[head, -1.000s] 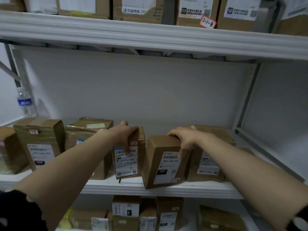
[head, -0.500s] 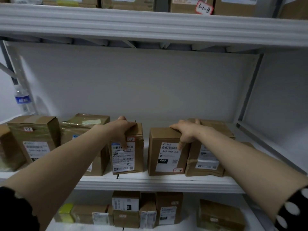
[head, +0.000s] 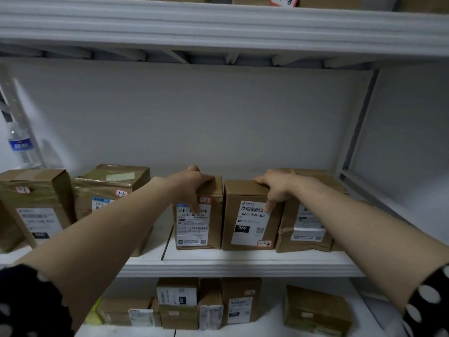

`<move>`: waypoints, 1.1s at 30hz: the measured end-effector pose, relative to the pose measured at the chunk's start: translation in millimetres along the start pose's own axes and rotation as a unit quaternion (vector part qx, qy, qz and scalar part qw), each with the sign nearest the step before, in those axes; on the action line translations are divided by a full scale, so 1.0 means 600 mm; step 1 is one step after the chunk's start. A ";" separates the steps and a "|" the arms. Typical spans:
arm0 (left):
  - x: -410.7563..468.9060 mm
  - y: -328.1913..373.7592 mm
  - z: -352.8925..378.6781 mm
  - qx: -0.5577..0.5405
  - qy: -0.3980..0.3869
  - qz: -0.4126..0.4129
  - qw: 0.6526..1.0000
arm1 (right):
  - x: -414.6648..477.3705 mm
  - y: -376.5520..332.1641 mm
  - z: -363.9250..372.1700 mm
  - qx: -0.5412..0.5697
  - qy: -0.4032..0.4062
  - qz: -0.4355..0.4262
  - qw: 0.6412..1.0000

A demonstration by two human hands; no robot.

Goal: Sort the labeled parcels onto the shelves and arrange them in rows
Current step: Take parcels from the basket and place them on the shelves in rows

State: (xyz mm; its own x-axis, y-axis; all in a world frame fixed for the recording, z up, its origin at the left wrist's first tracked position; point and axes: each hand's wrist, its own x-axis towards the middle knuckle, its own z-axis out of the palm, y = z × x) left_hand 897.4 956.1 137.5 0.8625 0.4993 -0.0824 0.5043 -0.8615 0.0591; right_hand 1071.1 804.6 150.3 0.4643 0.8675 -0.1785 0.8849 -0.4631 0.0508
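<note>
Across the lower frame, both forearms reached up to the middle shelf (head: 243,266). At ctr, 501E parcel (head: 198,229) & 060 parcel (head: 251,222) stood upright, just beside each other. L hand (head: 194,183) gripped the 501E's top edge, R hand (head: 277,188) the 060's, fingers curled down over labels. Prob. step: squaring the row; next needs fronts flush.

On the middle shelf (head: 243,268), the 501 parcel (head: 212,231) stands just left of the 060 parcel (head: 250,223), a taped parcel (head: 307,226) just right.

middle-shelf parcels (head: 9,229) (head: 36,181) (head: 116,176) (head: 213,227) (head: 243,190) (head: 285,237): at least 6 | water bottle (head: 20,144): 1 | hands (head: 192,183) (head: 277,188): 2
</note>
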 end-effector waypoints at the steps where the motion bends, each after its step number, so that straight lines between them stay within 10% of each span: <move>1: 0.003 0.003 -0.001 -0.001 0.000 0.003 1.000 | -0.001 0.004 0.000 -0.002 0.000 0.002 1.000; 23: -0.015 0.033 0.003 0.015 -0.017 -0.041 0.999 | -0.019 0.006 0.021 -0.085 0.048 -0.007 0.995; 33: -0.073 0.087 0.005 0.002 0.187 0.018 0.982 | -0.082 -0.018 0.062 -0.040 0.306 -0.152 0.939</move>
State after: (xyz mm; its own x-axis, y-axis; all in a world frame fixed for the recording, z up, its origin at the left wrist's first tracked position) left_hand 885.9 889.1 141.2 0.8351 0.4665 0.2915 0.4731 -0.8795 0.0521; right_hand 1037.1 760.5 121.8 0.1022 0.9104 0.4009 0.9688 -0.1827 0.1677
